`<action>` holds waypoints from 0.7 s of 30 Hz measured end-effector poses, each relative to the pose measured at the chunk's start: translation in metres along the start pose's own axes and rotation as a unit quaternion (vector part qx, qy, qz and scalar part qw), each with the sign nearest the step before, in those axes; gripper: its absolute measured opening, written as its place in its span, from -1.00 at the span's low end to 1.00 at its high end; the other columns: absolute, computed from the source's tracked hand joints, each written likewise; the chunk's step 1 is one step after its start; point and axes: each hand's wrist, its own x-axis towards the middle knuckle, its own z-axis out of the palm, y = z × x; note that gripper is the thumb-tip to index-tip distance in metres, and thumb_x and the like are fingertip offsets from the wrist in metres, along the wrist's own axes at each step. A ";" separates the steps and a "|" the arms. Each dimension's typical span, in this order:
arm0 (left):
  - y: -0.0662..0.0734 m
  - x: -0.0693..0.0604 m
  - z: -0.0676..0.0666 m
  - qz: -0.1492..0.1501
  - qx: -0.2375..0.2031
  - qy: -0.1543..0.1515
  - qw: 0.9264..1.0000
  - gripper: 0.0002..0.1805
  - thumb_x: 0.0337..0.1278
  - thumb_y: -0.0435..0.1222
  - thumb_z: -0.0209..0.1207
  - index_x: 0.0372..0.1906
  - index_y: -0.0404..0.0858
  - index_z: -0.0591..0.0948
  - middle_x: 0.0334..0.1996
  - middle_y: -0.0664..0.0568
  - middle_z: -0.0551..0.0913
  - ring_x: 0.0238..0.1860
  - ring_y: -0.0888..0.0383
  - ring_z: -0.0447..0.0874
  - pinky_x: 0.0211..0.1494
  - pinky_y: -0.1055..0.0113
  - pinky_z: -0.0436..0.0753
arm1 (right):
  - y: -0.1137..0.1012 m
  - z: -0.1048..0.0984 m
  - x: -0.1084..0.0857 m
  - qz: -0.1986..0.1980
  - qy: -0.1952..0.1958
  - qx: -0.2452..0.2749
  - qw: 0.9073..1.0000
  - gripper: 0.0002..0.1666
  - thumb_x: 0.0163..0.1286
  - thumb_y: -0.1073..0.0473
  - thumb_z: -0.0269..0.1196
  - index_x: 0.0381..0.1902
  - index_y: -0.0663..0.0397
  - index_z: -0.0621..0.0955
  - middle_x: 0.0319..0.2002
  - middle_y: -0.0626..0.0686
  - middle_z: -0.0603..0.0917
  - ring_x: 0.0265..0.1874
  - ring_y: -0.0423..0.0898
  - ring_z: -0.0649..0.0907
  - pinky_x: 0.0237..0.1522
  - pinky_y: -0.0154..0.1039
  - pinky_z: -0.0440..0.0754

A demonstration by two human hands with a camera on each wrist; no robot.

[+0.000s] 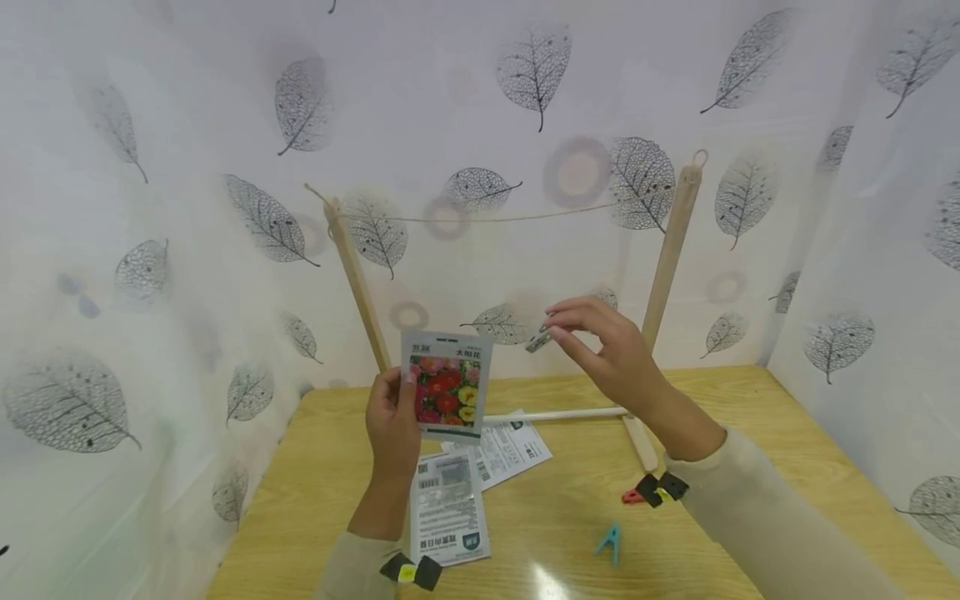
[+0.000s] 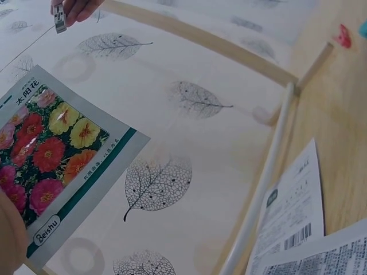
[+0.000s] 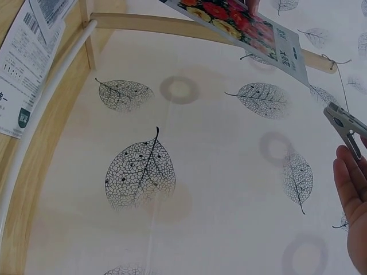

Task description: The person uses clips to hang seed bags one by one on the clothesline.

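A flower seed packet is held upright by my left hand, thumb across its front. Red, yellow and pink blooms fill its picture, shown close in the left wrist view on the packet. My right hand pinches a grey clothespin up in the air, to the right of the packet and apart from it. In the right wrist view the clothespin has its jaws pointing away from the fingers. Behind and above both hands, a thin string runs between two wooden posts.
Two more packets lie printed side up on the wooden table, a nearer packet and a farther packet. A teal clothespin and a red clothespin rest at the right. A white rod joins the bases of the posts.
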 end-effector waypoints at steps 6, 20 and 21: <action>0.000 0.001 -0.002 0.003 -0.011 0.002 1.000 -0.65 0.56 -0.16 0.02 0.08 -0.40 0.52 -0.16 0.00 0.61 -0.22 0.24 0.59 -0.25 0.49 0.66 | -0.002 0.000 0.003 0.002 0.003 0.002 1.000 -0.70 0.27 0.44 0.35 -0.06 0.07 0.71 0.01 0.09 0.71 0.01 -0.05 0.67 0.10 -0.54 0.56; 0.005 0.006 0.000 0.000 -0.015 0.021 1.000 -0.66 0.53 -0.16 0.06 0.05 -0.39 0.53 -0.18 0.05 0.61 -0.24 0.23 0.58 -0.25 0.49 0.65 | -0.007 -0.003 0.020 -0.025 0.018 0.009 1.000 -0.67 0.24 0.49 0.35 -0.07 0.12 0.71 0.03 0.08 0.71 0.02 -0.03 0.66 0.10 -0.54 0.57; 0.005 0.006 0.000 -0.001 -0.015 0.021 1.000 -0.66 0.53 -0.16 0.05 0.06 -0.40 0.53 -0.17 0.05 0.61 -0.23 0.23 0.58 -0.24 0.49 0.65 | -0.007 -0.003 0.021 -0.026 0.018 0.011 0.999 -0.67 0.24 0.50 0.35 -0.07 0.13 0.71 0.02 0.08 0.71 0.02 -0.03 0.66 0.09 -0.53 0.58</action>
